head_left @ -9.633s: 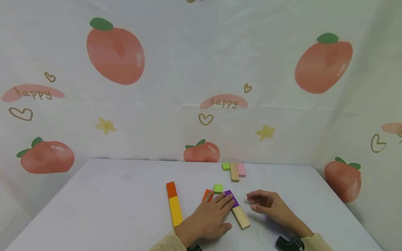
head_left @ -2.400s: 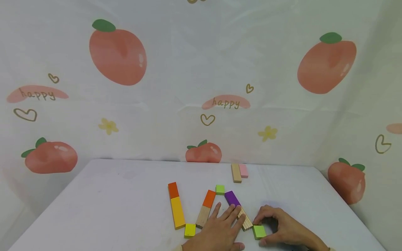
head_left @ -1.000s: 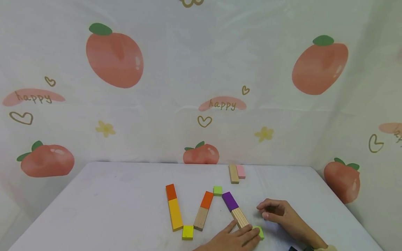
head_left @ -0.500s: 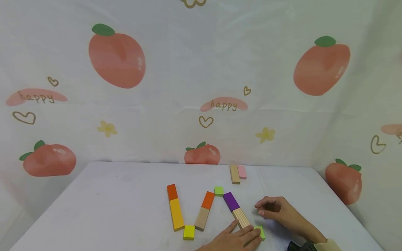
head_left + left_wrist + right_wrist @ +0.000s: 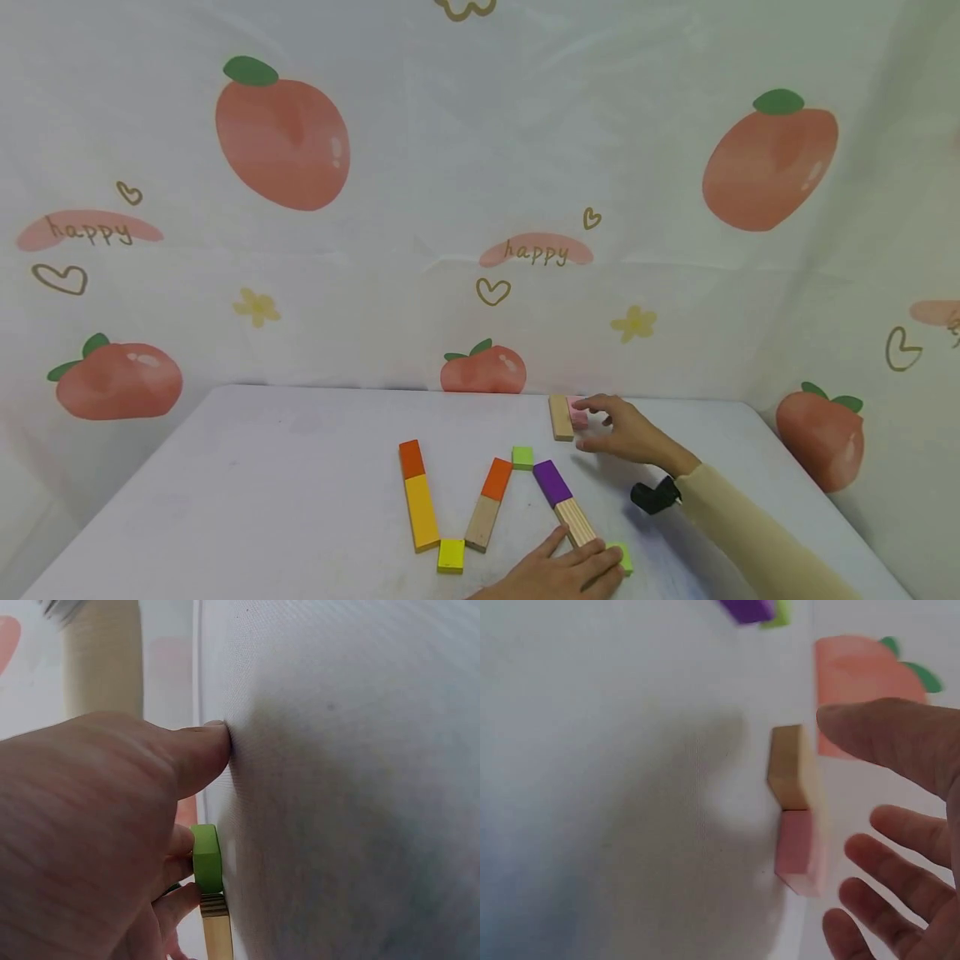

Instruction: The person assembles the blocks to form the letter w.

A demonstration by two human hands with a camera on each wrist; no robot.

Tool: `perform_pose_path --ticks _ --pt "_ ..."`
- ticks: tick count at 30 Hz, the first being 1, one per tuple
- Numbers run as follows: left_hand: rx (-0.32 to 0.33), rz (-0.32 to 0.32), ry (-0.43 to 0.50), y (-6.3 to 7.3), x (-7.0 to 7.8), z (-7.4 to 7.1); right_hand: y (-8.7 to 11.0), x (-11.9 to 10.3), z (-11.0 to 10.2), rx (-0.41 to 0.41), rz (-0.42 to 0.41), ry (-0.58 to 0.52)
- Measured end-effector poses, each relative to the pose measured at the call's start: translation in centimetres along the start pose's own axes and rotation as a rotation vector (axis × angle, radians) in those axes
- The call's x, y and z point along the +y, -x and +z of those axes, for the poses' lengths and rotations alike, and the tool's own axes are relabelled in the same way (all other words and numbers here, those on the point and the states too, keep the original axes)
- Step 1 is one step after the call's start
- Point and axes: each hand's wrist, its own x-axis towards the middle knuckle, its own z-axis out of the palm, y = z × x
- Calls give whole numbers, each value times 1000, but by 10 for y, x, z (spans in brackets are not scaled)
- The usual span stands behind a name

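Observation:
At the table's back, two blocks lie side by side: a plain wooden block (image 5: 560, 421) and a pink block (image 5: 574, 408). My right hand (image 5: 626, 431) hovers over the pink one, fingers spread and thumb apart. The right wrist view shows a gap between those fingers and the pink block (image 5: 795, 844). Near the front, my left hand (image 5: 562, 575) lies with extended fingers over the lower end of a grooved wooden block (image 5: 576, 521) and the edge of a light green block (image 5: 623, 558). A purple block (image 5: 552, 482) adjoins the grooved block's upper end.
Left of my hands, a zigzag continues with a dark orange block (image 5: 411, 459), a long yellow block (image 5: 422, 512), a yellow cube (image 5: 451, 556), a wooden block (image 5: 483, 523), an orange block (image 5: 497, 478) and a green cube (image 5: 522, 457). A printed cloth (image 5: 405, 250) hangs behind the table.
My right hand has moved from beside the zigzag to the far blocks. Earlier it placed the right-hand green block; my left hand then slid right onto that end and has stayed there.

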Motion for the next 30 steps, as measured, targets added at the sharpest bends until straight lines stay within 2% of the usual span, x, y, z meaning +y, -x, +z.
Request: perform_pose_path --ticks 6,10,15,23,30 --pt "-12 1 -3 -1 -1 1 -24 1 9 -67 64 108" --pt "-5 7 -27 0 -2 2 -33 3 12 -97 96 114" --pt "10 5 -10 1 -2 4 -39 7 16 -140 135 118" --pt "1 1 5 0 -2 4 -40 6 17 -137 128 153" --pt "2 4 4 -1 -2 5 -37 7 20 -102 134 110"
